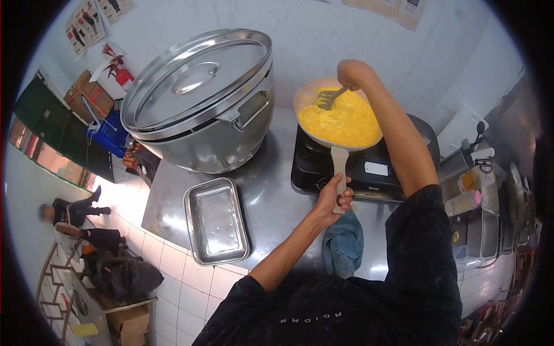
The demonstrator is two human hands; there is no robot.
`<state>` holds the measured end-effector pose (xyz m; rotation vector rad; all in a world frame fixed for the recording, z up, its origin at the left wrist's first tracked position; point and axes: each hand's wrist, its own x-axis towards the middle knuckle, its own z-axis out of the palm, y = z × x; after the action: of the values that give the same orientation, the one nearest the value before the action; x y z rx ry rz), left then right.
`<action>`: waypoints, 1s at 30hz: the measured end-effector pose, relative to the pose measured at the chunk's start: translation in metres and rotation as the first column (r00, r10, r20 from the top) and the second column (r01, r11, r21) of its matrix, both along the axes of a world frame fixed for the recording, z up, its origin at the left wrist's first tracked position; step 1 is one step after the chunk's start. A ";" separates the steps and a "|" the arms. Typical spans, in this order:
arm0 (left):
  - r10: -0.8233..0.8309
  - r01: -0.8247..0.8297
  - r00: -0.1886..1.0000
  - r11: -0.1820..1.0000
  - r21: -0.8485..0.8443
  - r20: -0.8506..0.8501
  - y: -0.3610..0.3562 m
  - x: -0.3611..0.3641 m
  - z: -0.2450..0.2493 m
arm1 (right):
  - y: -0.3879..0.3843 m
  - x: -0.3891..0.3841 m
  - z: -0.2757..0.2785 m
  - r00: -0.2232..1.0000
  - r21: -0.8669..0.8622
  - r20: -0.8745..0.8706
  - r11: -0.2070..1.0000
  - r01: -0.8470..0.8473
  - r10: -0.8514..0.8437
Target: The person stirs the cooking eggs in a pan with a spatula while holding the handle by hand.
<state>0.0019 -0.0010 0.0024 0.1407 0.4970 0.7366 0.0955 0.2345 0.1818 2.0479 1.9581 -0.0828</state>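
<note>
Person's left hand [333, 195] wrapped round flat, pale handle [339, 158] of round pan [304, 99]; pan sits on glossy black stove [307, 160]

Right hand [355, 75] grasping slotted grey spatula [328, 99], head in soft, lumpy yellow food [346, 121] spread across pan

Crumpled blue cloth [343, 245] near handle end, on smooth, shiny metal table [277, 190]; rectangular metal tray [244, 225] beside bulky, rounded pot [202, 153] with round metal lid [231, 63]

Kitchenware on and around our steel surface [277, 190]
We see a lidded pot [202, 151] at upper left, a metal tray [218, 222] below it, a red extinguisher [122, 76] farther left, a pink-lidded container [461, 203] at right.
</note>
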 end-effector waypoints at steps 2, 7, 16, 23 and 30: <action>0.003 -0.003 1.000 1.000 -0.009 0.004 -0.001 0.000 -0.002 | -0.007 0.003 0.004 0.998 0.008 -0.055 1.000 0.003 -0.003; 0.004 -0.004 1.000 1.000 -0.006 0.009 -0.001 0.000 0.000 | -0.042 -0.008 0.037 0.988 0.065 -0.145 0.997 -0.036 0.045; 0.000 0.000 1.000 1.000 -0.016 0.005 -0.001 0.000 0.000 | -0.046 -0.043 0.049 0.990 0.016 -0.090 0.994 -0.105 0.106; -0.001 0.002 1.000 0.999 -0.032 0.013 -0.001 -0.001 0.001 | -0.005 -0.040 0.022 0.996 0.008 0.084 1.000 -0.030 0.029; 0.002 -0.002 1.000 1.000 -0.018 0.004 -0.001 -0.001 0.002 | -0.010 -0.009 0.024 0.998 0.023 -0.068 1.000 0.000 0.002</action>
<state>0.0013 -0.0020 0.0048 0.1225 0.5000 0.7340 0.0861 0.2244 0.2062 2.0847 2.0089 -0.1315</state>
